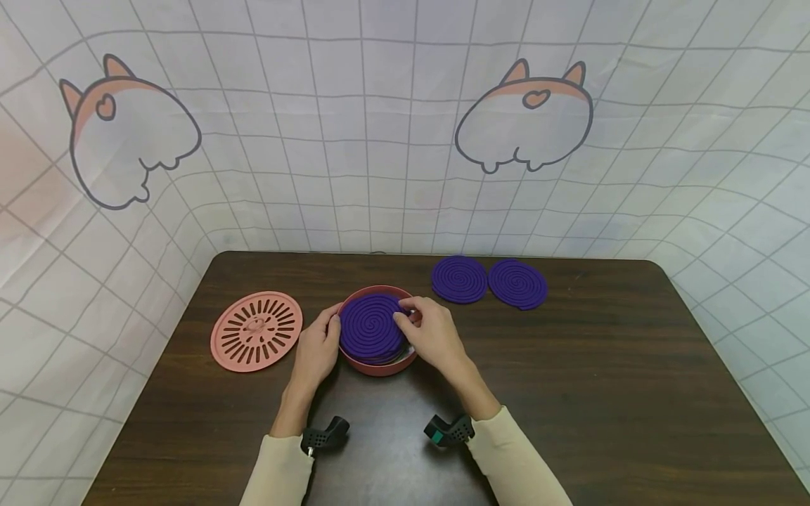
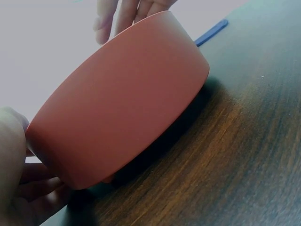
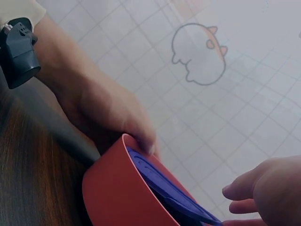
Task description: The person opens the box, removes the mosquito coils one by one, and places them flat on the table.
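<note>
A round red container [image 1: 378,370] stands on the table, with purple spiral mosquito coils [image 1: 372,327] stacked in its mouth. My left hand [image 1: 316,349] grips the container's left side, thumb at the rim; the right wrist view shows this left hand [image 3: 115,110] too. At the coil's right edge, my right hand [image 1: 436,334] holds the top coil between thumb and fingers. Seen from the right wrist, the coil [image 3: 164,181] tilts up past the rim toward my right hand [image 3: 275,190]. Part of something pale shows under the coils at the right; most of it is hidden.
A pink slotted lid [image 1: 221,337] lies left of the container. Two more purple coils, one left [image 1: 459,280] and one right [image 1: 517,284], lie side by side near the table's back edge. Behind the dark wooden table [image 1: 601,393] hangs a white gridded curtain [image 1: 380,140].
</note>
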### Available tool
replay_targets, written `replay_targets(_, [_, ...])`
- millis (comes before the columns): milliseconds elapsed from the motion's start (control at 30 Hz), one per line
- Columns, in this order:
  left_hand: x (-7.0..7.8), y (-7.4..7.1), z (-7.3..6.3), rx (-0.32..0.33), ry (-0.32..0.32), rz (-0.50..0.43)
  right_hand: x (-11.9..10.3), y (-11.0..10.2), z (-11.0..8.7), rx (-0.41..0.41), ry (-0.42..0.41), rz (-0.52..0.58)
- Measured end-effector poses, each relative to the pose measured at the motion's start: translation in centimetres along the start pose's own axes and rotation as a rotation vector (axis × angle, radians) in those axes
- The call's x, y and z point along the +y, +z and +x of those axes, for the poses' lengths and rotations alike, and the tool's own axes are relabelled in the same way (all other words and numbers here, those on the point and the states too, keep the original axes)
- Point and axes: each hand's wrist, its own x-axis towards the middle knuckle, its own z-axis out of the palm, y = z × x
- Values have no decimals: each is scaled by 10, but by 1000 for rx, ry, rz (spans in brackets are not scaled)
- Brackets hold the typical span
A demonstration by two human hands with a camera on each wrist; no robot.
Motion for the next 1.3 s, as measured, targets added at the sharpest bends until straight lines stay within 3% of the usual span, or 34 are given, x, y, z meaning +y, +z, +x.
replay_targets(500, [0, 0, 0, 0, -3, 5, 1, 4, 0, 43, 6, 133])
replay_targets(933, [1, 0, -1, 1, -3, 1, 1, 7, 1, -8, 89, 186])
replay_targets(1300, [0, 0, -1, -4, -6, 0, -1, 6, -1, -69, 93, 192])
